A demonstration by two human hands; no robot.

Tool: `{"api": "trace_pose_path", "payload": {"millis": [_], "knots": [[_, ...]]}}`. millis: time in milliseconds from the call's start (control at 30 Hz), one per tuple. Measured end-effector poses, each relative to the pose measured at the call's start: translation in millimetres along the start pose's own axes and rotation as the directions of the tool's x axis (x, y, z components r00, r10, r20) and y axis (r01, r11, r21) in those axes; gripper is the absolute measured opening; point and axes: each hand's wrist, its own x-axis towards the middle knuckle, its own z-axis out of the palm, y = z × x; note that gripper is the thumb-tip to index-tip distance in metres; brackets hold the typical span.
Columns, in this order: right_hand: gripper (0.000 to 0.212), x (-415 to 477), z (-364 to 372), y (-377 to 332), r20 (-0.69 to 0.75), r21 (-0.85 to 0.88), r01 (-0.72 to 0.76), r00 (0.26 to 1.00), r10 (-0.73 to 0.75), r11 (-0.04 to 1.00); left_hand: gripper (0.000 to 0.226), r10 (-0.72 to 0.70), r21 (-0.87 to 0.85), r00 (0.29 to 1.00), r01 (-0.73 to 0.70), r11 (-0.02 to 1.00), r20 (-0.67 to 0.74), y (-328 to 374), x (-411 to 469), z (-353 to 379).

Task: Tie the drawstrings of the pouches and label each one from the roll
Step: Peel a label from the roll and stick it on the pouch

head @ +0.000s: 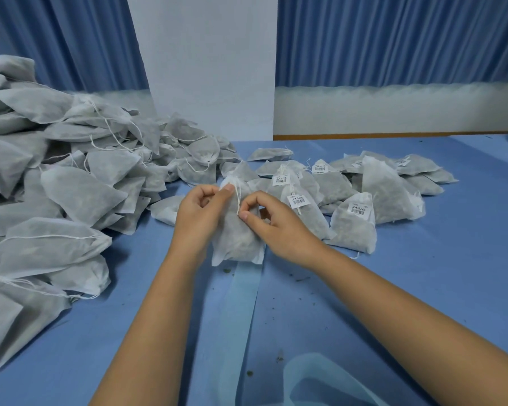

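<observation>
A filled white mesh pouch point(237, 244) stands upright on the blue table point(423, 288) between my hands. My left hand point(198, 213) grips its gathered neck, thumb near the top. My right hand point(272, 222) pinches the white drawstring point(238, 197) that hangs from the neck, just right of the pouch. No label shows on this pouch. A pale translucent strip point(242, 303) runs toward me from under the pouch; the label roll itself is not visible.
A large heap of unlabelled pouches point(65, 183) with loose strings fills the left side. A smaller group of labelled pouches point(355, 200) with barcode stickers lies right of my hands. A white pillar point(206, 68) and blue curtains stand behind. Dark crumbs dot the table.
</observation>
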Motion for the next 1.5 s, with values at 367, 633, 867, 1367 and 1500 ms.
{"api": "trace_pose_path", "payload": {"millis": [367,633,867,1367,1500], "knots": [[0.015,5,-11,8,0.064,0.238,-0.19,0.982,0.18,0.953,0.041,-0.243,0.014,0.937,0.247,0.969,0.25,-6,4,-12],[0.024,12,-19,17,-0.011,0.436,-0.369,0.91,0.415,0.821,0.017,-0.299,-0.059,0.927,0.319,0.946,0.228,-15,12,-20],[0.02,9,-20,45,-0.223,-0.122,-0.468,0.872,0.435,0.875,0.026,-0.425,0.002,0.901,0.426,0.905,0.082,-26,24,-24],[0.033,5,-24,61,-0.027,0.051,-0.3,0.953,0.301,0.953,0.013,-0.577,-0.066,0.754,0.624,0.779,0.314,-34,20,-21],[0.034,3,-26,67,0.014,0.054,-0.227,0.974,0.226,0.972,0.03,-0.589,-0.059,0.714,0.653,0.755,0.378,-32,18,-21]]}}
